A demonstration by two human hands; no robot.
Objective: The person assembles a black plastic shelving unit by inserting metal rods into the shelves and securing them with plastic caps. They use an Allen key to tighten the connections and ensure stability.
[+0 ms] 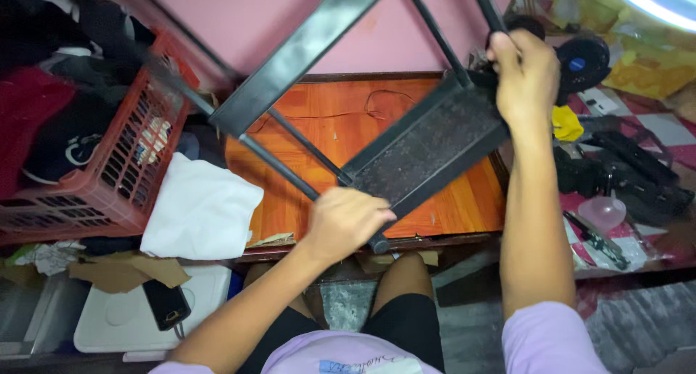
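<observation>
A black metal rack frame [428,145] with flat shelves and thin rods is held tilted over a small orange-brown wooden table [464,207]. My left hand [344,222] grips the near end of one rod at the frame's lower edge. My right hand [523,73] is closed around another rod at the frame's upper right corner. A second flat black shelf bar [297,55] of the frame slants up toward the pink wall. My knees show under the table's near edge.
A red plastic basket [123,178] full of dark clothes stands at left, with a folded white cloth [199,211] beside it. A white lid with a black pouch [165,303] lies below. Black gear, a pink bowl [602,213] and a small black fan [582,60] crowd the right.
</observation>
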